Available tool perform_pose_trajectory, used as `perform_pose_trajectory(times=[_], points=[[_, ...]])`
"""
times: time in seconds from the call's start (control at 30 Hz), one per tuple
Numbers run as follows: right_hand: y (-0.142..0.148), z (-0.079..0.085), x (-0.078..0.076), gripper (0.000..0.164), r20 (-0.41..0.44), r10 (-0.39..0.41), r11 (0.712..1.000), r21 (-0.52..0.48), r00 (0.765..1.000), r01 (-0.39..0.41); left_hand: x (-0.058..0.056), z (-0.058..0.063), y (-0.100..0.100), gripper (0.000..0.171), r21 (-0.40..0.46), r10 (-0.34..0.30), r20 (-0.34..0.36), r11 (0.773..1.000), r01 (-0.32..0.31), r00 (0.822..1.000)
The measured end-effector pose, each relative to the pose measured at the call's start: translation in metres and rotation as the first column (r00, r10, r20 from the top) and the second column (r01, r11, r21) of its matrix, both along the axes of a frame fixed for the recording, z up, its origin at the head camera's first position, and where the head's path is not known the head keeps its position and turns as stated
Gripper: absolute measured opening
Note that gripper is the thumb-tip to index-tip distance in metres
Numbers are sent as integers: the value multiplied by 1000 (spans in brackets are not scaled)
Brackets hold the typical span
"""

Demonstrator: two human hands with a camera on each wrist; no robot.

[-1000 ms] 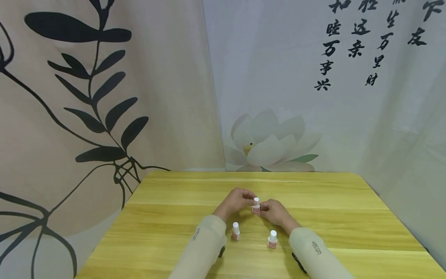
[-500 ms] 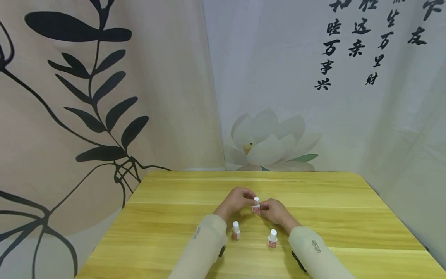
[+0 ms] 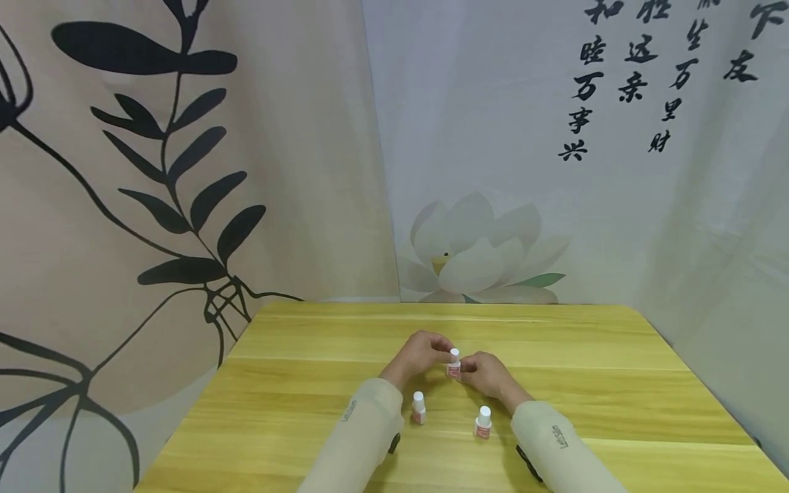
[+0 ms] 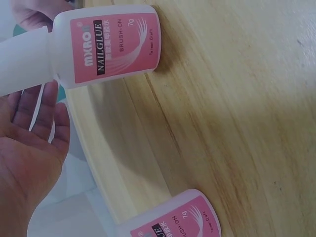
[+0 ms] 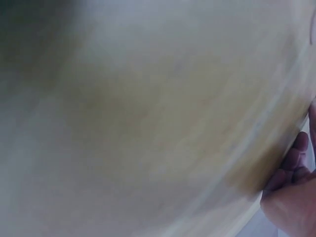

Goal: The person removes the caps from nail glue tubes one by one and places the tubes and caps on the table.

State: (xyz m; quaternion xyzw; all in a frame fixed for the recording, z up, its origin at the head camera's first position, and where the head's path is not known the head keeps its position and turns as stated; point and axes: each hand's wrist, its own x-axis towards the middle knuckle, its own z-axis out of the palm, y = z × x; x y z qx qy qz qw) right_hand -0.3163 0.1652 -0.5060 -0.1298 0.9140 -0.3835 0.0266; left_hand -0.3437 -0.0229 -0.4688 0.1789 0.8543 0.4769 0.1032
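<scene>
The near right bottle (image 3: 483,423) and near left bottle (image 3: 418,409) stand released. Beyond them, the left hand (image 3: 422,354) pinches the far bottle (image 3: 454,370) by its cap; the right hand (image 3: 487,374) curls beside its base, grip unclear. It seems placed, not yet released.

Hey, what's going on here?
A person's left hand pinches a small white bottle near its cap. The right hand is at the bottle's base, though its grip is hard to make out. A second bottle and a third bottle stand closer in on the wooden table. One pink label reads NAILGLUE.
</scene>
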Motion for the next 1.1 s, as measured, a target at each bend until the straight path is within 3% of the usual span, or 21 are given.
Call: perform_pose_trajectory(times=[0.43,0.8,0.97,1.1], points=[[1,0,-1,7,-17,14,1000,19,1000,-14,2,2,-3,15,10,-39,2,999,39,999],[2,0,0,8,-29,29,999,21,999,-28,-1,-1,0,11,18,-10,6,1000,10,1000],[1,0,0,7,-21,10,1000,19,1000,-10,2,2,-1,21,20,-31,14,999,31,999],[1,0,0,6,-9,5,1000,18,1000,-5,3,3,-3,20,20,-40,19,999,39,999]])
